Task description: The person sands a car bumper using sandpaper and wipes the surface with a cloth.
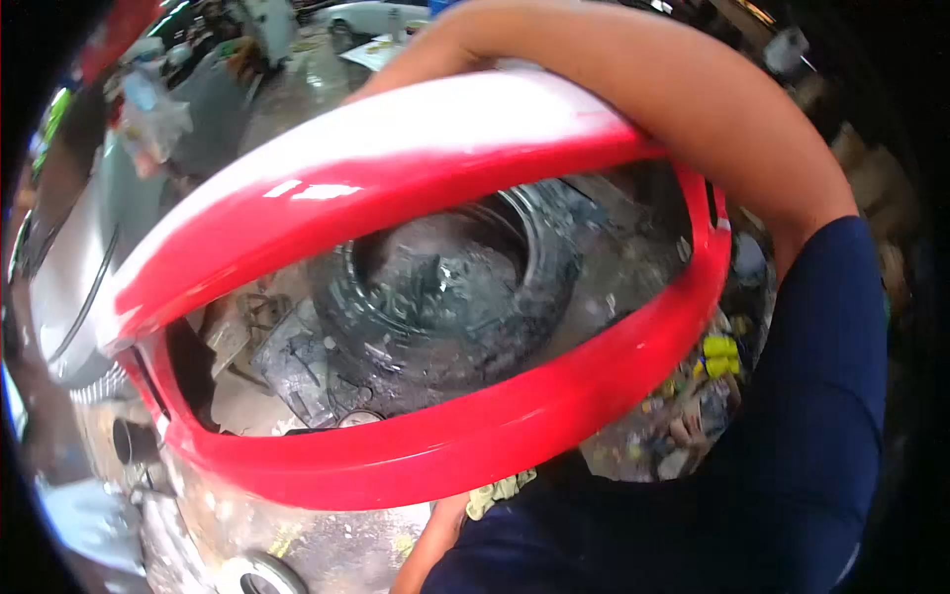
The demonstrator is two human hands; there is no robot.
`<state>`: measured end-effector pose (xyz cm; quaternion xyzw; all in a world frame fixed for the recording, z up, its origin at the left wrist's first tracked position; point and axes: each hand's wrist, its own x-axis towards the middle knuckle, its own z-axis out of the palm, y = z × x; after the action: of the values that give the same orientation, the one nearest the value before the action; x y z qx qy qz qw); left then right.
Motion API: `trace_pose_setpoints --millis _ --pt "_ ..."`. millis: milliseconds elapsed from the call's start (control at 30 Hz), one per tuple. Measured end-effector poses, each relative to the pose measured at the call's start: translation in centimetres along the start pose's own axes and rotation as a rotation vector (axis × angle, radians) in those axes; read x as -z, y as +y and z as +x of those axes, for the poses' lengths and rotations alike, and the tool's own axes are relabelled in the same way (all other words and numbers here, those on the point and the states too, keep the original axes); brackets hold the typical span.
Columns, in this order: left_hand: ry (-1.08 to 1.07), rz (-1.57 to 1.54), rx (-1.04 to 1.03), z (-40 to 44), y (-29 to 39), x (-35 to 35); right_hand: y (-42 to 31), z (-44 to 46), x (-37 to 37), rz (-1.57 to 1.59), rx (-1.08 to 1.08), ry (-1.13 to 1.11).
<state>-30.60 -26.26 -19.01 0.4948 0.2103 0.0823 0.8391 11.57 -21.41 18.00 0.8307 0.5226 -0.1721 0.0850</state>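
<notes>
A large glossy red car body part, like a bumper, spans the view. It has a wide opening in its middle, and its upper bar is whitish along the top. My right arm reaches over this upper bar from the right; the hand is at the far edge, its fingers hidden behind the part. Below the lower bar, my left hand shows only in part beside a pale yellow-green cloth. The left fingers are hidden, so their hold on the part or cloth cannot be made out.
A black tire lies on the dirty floor, seen through the opening. At the left stands a silver-grey car part. A round metal ring sits at the bottom, with yellow items and clutter at the right. A white vehicle stands far back.
</notes>
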Motion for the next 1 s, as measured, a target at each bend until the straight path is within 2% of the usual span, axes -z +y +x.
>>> trace_pose_setpoints --millis 333,700,1000 --pt "-0.234 0.083 0.159 -3.0 0.3 6.3 -5.1 -6.8 -2.5 0.071 -0.222 0.047" --pt "-0.487 0.104 0.249 -8.6 0.4 13.5 -18.5 -18.4 -4.0 0.137 -0.413 0.124" --pt "-0.722 0.100 0.268 -10.2 4.9 18.8 -30.4 -18.9 -1.5 0.154 -0.506 0.213"
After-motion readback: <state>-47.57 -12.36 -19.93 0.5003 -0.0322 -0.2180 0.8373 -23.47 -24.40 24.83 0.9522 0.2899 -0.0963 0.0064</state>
